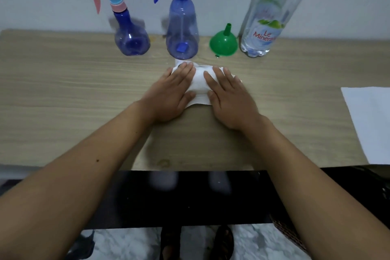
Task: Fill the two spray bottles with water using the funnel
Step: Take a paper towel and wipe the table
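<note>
Two spray bottles stand at the back of the wooden table [63, 82]. The left spray bottle [130, 36] is blue with a light-blue and pink trigger head. The taller spray bottle [182, 27] has a white and blue head. A green funnel [223, 43] lies mouth down beside it, spout up. A clear water bottle [268, 19] stands to the funnel's right. My left hand [171, 95] and my right hand [230, 99] lie flat, palms down, side by side on a white tissue [199, 84] in front of the bottles.
A white sheet [371, 122] lies at the table's right edge. The wall rises directly behind the bottles. A dark glossy surface [190, 196] sits below the table's front edge, with feet in sandals visible on a marbled floor.
</note>
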`<move>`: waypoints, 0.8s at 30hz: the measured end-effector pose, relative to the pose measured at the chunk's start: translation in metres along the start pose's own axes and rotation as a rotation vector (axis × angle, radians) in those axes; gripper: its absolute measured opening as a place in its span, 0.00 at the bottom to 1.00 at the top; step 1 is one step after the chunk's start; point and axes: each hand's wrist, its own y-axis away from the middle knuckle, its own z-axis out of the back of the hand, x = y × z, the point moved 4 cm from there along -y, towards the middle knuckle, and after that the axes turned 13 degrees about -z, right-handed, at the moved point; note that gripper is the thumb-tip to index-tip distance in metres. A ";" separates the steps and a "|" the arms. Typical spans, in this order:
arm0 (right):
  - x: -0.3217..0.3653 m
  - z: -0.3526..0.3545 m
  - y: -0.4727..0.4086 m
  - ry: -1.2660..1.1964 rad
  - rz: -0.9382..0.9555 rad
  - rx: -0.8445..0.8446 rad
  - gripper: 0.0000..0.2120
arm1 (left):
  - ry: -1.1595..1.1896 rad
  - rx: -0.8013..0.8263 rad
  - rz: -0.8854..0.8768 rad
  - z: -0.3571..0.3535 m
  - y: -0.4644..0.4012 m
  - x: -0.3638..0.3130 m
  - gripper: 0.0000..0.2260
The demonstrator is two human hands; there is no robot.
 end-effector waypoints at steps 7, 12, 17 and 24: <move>-0.086 0.016 0.023 0.040 -0.054 -0.054 0.31 | 0.016 0.040 -0.043 -0.016 -0.074 -0.054 0.36; -0.131 0.024 0.030 0.014 -0.101 -0.062 0.28 | 0.019 0.062 -0.055 -0.023 -0.115 -0.081 0.37; -0.156 0.026 0.043 -0.010 -0.135 -0.088 0.29 | 0.020 0.077 -0.069 -0.028 -0.131 -0.105 0.38; -0.170 0.025 0.075 -0.048 -0.165 -0.070 0.30 | 0.014 0.056 -0.118 -0.032 -0.125 -0.135 0.36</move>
